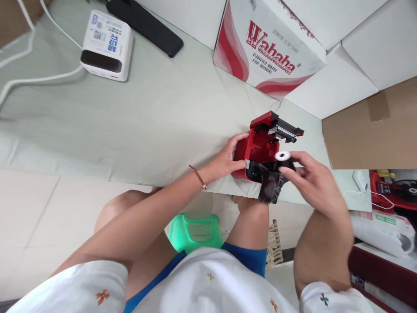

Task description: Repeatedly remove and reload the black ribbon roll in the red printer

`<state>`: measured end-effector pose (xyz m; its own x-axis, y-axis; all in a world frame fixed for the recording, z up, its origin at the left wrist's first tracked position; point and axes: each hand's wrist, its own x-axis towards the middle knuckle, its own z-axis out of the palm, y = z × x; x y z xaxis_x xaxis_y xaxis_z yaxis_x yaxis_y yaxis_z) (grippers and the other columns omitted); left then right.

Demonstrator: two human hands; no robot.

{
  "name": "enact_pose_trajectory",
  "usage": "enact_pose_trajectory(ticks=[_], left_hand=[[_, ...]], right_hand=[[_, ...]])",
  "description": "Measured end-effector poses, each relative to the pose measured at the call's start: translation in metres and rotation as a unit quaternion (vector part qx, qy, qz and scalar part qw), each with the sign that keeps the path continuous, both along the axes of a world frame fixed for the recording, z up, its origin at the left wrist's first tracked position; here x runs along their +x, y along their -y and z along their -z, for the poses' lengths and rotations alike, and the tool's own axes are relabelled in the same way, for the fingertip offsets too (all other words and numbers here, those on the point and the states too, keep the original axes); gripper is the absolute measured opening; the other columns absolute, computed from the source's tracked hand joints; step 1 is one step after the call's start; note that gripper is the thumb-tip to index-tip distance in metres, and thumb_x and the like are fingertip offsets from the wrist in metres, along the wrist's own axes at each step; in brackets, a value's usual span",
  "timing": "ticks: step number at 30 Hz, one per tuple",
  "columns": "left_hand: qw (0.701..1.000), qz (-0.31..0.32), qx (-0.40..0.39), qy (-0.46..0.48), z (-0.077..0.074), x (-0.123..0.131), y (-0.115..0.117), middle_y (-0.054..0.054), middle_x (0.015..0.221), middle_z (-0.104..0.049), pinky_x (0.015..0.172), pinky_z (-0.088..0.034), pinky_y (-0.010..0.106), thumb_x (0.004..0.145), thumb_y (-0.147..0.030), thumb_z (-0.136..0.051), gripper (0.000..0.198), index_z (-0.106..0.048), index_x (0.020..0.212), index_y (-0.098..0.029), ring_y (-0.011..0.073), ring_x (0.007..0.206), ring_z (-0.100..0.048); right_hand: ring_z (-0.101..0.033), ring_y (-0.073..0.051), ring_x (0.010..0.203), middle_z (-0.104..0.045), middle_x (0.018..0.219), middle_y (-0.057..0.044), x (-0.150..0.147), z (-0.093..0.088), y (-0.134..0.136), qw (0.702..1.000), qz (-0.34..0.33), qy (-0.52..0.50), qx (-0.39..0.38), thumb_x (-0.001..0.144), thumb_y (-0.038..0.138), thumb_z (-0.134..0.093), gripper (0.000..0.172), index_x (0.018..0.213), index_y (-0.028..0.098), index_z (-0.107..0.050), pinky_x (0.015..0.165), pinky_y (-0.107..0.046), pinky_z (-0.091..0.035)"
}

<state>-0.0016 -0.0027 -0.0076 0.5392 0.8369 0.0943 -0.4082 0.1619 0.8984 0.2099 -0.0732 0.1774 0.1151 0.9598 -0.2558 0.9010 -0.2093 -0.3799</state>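
A red and black label printer (241, 153) sits near the front edge of the cloth-covered table, its lid (270, 121) raised. My left hand (230, 158) grips its left side, thumb at the front corner and fingers toward the back. At the printer's front right, my right hand (308, 178) is closed around a roll of black ribbon (284, 161) with a white core. A loose stretch of shiny black film (269, 186) hangs from around the roll over the printer's front. Part of the roll is hidden by my fingers, and the printer's inside is only partly visible.
A Wahaha water carton (270, 52) stands behind the printer. White boxes (352, 69) and a brown carton (371, 121) border the right. At the back left are a white device (109, 48) with cables and a long black object (146, 26). A green stool (195, 234) is below.
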Motion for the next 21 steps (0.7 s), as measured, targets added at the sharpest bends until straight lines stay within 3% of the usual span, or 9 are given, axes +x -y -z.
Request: enact_pose_trajectory(ticks=[2,4,6,9,12,15,18,21], left_hand=[[1.0,-0.002,-0.001,-0.004,-0.001,0.0,0.0,0.01,0.175,-0.04,0.138,-0.03,0.057,0.083,-0.028,-0.082,0.082,-0.045,0.156,-0.032,0.0338,0.164,-0.038],[1.0,-0.005,-0.002,-0.013,-0.002,0.0,0.0,0.01,0.174,-0.041,0.138,-0.031,0.057,0.083,-0.027,-0.08,0.081,-0.045,0.156,-0.031,0.0338,0.163,-0.04],[1.0,-0.007,-0.003,-0.018,-0.002,0.001,0.0,0.012,0.174,-0.041,0.138,-0.031,0.057,0.081,-0.027,-0.08,0.082,-0.045,0.155,-0.03,0.0338,0.163,-0.04],[1.0,-0.009,-0.001,-0.02,-0.001,0.002,-0.001,0.013,0.174,-0.04,0.138,-0.029,0.055,0.08,-0.028,-0.08,0.082,-0.044,0.154,-0.029,0.0335,0.164,-0.038],[1.0,-0.007,0.004,-0.02,-0.001,0.002,-0.002,0.011,0.174,-0.04,0.138,-0.029,0.055,0.079,-0.028,-0.08,0.082,-0.045,0.154,-0.03,0.0336,0.165,-0.037],[1.0,-0.004,0.009,-0.021,-0.001,0.001,-0.003,0.011,0.173,-0.042,0.138,-0.029,0.055,0.08,-0.029,-0.08,0.082,-0.045,0.154,-0.03,0.0337,0.164,-0.038],[1.0,-0.003,0.012,-0.024,-0.001,0.0,-0.003,0.01,0.173,-0.042,0.138,-0.031,0.056,0.081,-0.028,-0.08,0.082,-0.045,0.155,-0.032,0.0333,0.163,-0.04],[1.0,-0.006,0.013,-0.025,-0.002,0.001,-0.003,0.011,0.173,-0.041,0.138,-0.032,0.056,0.08,-0.027,-0.08,0.082,-0.046,0.155,-0.031,0.0333,0.163,-0.039]], right_hand=[[-0.054,-0.013,0.06,-0.071,0.092,-0.002,0.029,-0.012,0.021,0.993,0.066,-0.088,0.034,0.094,0.059,-0.073,0.047,0.128,0.027,-0.07,0.055,-0.028,-0.042],[-0.06,-0.014,0.066,-0.075,0.106,-0.005,0.055,-0.011,0.033,0.989,0.11,-0.093,0.028,0.092,0.061,-0.073,0.049,0.128,0.027,-0.07,0.056,-0.028,-0.045],[-0.065,-0.017,0.072,-0.078,0.108,-0.007,0.073,0.005,0.034,0.992,0.109,-0.061,-0.02,0.089,0.06,-0.074,0.048,0.122,0.025,-0.072,0.061,-0.03,-0.05],[-0.064,-0.019,0.069,-0.078,0.091,-0.006,0.081,0.045,0.024,0.993,0.077,-0.028,-0.079,0.08,0.053,-0.076,0.043,0.109,0.022,-0.076,0.066,-0.033,-0.054],[-0.062,-0.019,0.064,-0.07,0.075,-0.001,0.082,0.079,0.013,0.995,0.079,0.007,-0.068,0.086,0.051,-0.069,0.053,0.128,0.019,-0.075,0.07,-0.036,-0.055],[-0.066,-0.022,0.075,-0.074,0.094,-0.008,0.092,0.094,0.01,0.991,0.106,0.076,-0.018,0.094,0.044,-0.061,0.059,0.144,0.014,-0.067,0.086,-0.043,-0.057],[-0.069,-0.022,0.089,-0.073,0.12,-0.015,0.105,0.101,0.011,0.984,0.121,0.133,-0.011,0.096,0.038,-0.065,0.044,0.132,0.013,-0.071,0.099,-0.048,-0.056],[-0.071,-0.022,0.102,-0.074,0.117,-0.01,0.109,0.107,0.013,0.982,0.103,0.145,-0.056,0.099,0.043,-0.072,0.037,0.123,0.015,-0.071,0.1,-0.046,-0.058]])
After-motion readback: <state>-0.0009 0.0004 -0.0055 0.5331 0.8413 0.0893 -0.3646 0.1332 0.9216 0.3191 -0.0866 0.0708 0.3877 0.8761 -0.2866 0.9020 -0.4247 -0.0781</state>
